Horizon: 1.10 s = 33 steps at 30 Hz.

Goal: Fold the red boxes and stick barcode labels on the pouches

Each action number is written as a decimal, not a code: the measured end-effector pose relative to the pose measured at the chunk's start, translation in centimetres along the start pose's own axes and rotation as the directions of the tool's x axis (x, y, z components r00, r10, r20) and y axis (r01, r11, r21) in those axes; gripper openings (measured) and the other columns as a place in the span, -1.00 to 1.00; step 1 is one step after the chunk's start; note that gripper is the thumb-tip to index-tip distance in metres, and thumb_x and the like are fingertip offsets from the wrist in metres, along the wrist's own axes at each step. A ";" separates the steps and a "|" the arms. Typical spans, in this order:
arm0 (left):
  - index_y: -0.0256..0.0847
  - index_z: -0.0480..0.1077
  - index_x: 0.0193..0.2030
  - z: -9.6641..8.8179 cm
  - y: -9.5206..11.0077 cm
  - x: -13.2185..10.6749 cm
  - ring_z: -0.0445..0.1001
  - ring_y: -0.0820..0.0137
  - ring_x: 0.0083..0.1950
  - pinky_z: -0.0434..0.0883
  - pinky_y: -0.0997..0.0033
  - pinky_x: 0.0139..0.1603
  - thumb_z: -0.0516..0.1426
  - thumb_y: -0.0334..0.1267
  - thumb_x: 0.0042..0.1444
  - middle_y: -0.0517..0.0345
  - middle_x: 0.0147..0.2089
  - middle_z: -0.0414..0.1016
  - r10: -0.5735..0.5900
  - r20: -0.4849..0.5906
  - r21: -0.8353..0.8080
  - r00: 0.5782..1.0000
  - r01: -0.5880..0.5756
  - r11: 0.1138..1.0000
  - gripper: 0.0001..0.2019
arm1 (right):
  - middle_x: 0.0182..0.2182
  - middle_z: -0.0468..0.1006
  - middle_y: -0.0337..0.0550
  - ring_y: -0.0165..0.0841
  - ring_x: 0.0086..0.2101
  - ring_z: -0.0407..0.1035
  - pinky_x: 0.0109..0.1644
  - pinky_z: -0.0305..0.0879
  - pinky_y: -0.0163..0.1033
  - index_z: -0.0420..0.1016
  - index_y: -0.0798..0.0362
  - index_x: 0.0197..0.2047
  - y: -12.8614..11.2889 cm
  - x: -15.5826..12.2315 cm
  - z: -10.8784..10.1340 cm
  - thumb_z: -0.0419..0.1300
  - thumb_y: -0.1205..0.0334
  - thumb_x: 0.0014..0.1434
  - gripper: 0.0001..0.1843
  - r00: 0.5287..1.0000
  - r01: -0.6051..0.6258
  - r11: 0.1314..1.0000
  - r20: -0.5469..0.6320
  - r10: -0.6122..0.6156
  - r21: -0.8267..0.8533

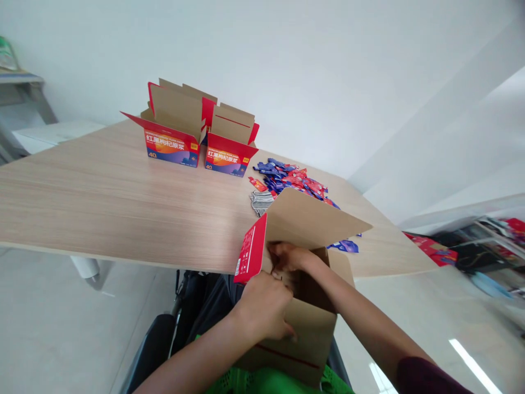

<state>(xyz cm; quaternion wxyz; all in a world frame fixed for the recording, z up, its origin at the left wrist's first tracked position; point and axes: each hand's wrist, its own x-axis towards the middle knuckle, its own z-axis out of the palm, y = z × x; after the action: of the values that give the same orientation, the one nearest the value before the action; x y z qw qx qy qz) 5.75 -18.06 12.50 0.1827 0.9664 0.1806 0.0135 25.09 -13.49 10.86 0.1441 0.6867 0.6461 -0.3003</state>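
An open cardboard box, brown inside and red on one side flap, is tilted over my lap at the table's front edge. My left hand grips its near left edge, with fingers bent over into the box and the thumb outside. Inside the box, my right hand reaches toward the left inner corner. Its fingers look apart and close to the inner wall; the fingertips are partly in shadow. One large flap stands up at the far side of the box.
Two open printed boxes, a left one and a right one, stand at the back of the wooden table. A pile of blue and red sachets lies to their right, near a striped grey cloth. Shelving stands at far right.
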 end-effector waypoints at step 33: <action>-0.24 0.47 -0.36 -6.4 -20.6 -3.3 0.55 0.21 -0.16 0.42 0.35 -0.17 0.31 0.24 0.00 0.04 -0.23 0.59 -0.321 -0.381 0.241 0.867 0.428 0.871 -0.50 | 0.47 -0.01 -0.05 0.02 0.42 -0.14 0.43 -0.04 0.28 0.29 -0.15 0.38 1.5 -1.3 7.3 0.32 0.08 0.22 -0.32 0.598 0.463 0.876 -0.681 -0.422 -0.137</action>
<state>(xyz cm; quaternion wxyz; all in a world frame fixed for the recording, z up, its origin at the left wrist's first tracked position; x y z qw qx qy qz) -5.02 0.88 11.18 -0.0086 0.9122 0.3948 0.1089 24.94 -19.05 5.66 -0.2058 0.5696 0.7931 -0.0647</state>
